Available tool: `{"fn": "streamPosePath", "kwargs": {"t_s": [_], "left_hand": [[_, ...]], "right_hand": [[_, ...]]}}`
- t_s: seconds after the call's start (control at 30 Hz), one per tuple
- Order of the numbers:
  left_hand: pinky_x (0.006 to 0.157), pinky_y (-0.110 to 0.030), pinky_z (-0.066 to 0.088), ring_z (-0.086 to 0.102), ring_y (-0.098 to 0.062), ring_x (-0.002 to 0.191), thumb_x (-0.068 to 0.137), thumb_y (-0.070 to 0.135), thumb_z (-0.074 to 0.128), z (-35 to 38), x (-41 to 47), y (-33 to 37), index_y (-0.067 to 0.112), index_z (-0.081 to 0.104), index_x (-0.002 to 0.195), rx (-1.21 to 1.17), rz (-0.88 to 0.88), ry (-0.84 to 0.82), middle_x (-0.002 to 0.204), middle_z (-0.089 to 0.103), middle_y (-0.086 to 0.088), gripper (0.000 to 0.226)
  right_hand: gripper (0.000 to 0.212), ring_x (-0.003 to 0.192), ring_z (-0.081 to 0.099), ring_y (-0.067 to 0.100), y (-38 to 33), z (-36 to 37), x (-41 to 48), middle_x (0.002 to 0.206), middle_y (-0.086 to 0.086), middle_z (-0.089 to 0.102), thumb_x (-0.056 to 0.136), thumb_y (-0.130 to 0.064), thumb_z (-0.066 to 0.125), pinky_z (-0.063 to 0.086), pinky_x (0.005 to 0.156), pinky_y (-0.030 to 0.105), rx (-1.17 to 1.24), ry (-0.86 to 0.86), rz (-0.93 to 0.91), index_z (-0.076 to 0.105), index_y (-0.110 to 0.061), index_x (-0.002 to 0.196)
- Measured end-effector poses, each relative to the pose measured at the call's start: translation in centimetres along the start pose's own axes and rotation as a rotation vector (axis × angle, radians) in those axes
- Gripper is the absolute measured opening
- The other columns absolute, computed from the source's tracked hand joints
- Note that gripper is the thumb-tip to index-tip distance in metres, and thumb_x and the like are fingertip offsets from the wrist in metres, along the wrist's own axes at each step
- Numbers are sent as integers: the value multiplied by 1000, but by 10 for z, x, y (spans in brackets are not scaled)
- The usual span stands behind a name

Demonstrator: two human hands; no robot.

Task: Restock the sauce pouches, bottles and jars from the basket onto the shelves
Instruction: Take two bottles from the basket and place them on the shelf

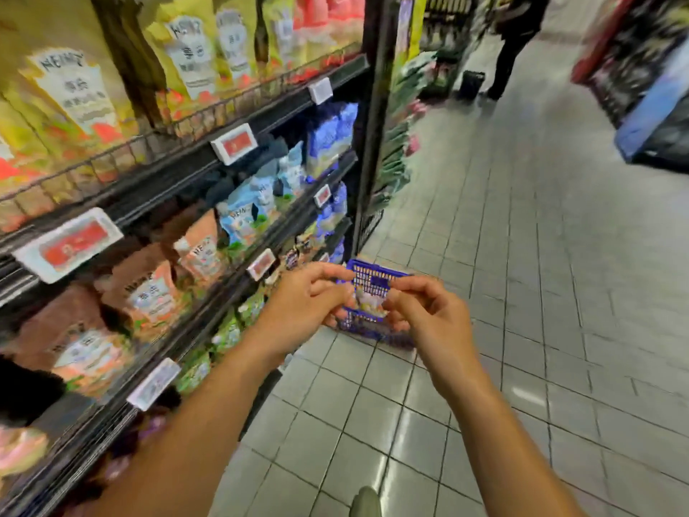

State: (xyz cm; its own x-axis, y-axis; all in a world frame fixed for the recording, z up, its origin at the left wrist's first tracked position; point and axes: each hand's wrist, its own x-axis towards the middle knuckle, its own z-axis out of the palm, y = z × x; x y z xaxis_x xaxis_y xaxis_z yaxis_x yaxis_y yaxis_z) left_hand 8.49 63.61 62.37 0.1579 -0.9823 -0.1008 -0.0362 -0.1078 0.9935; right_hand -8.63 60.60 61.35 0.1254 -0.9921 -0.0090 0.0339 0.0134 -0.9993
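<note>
Both hands reached forward with fingers curled, the left hand [309, 292] and right hand [425, 311] overlapping the sides of the basket [376, 274]; whether they gripped anything could not be told. Shelves [175, 162] on the left carried yellow pouches [74, 91] above, with orange-brown pouches [149, 289] and blue pouches [242, 214] below, several with white labels reading "HEINZ". One basket, blue and latticed, was seen against the tiled floor [522, 292] by the shelf foot, with a pale, blurred pouch [367, 304] inside. At least six price tags [234, 143] lined the shelf edges, unreadable.
</note>
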Motion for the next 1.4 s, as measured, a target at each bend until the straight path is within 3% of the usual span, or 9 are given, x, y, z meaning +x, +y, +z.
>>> {"fn": "streamPosePath", "kwargs": {"t_s": [0.13,0.27,0.57,0.9,1.1,1.23,1.4], "left_hand": [[54,-19,50,61,-8,58,96,4,58,46,45,-2,15,65,100,-3,-13,-61,73,70,-4,14],[58,-21,53,65,-9,64,95,11,60,74,85,-8,18,68,104,3,-28,-85,77,74,-3,14],[59,-20,54,68,-9,68,95,16,62,117,162,-21,23,69,104,41,-66,-122,84,76,-5,14],[57,-19,53,67,-11,66,96,10,60,121,255,-41,17,68,103,9,-146,-131,76,75,-2,13],[60,-24,53,65,-11,66,96,12,60,108,338,-53,18,67,105,21,-216,-160,76,74,-1,13],[57,-19,53,64,-8,63,97,10,58,96,387,-61,15,66,106,14,-258,-167,73,73,1,13],[58,-18,54,65,-8,65,98,11,57,87,436,-71,14,66,109,34,-298,-156,84,73,-7,14]], "right_hand": [[14,61,65,8,2,-50,31,71,0,74,88,-1,68,49,51,18,-4,91,35,70,-14,85],[9,61,64,16,6,-94,61,74,4,74,90,-4,66,54,59,30,-55,135,68,70,-12,90],[7,60,67,5,24,-146,116,72,0,74,92,-3,65,51,52,17,-3,199,117,70,-8,93],[5,62,66,10,57,-139,199,80,9,74,92,-7,65,53,53,19,-50,229,224,70,-9,94],[9,62,68,8,73,-123,275,78,1,75,93,-8,64,54,55,20,-105,235,276,70,-14,90],[9,61,67,12,85,-111,319,81,8,75,92,-7,64,52,55,19,-94,233,294,71,-12,89],[10,69,69,16,106,-106,361,89,7,76,92,-10,64,55,60,25,-109,245,341,71,-16,88]]}}
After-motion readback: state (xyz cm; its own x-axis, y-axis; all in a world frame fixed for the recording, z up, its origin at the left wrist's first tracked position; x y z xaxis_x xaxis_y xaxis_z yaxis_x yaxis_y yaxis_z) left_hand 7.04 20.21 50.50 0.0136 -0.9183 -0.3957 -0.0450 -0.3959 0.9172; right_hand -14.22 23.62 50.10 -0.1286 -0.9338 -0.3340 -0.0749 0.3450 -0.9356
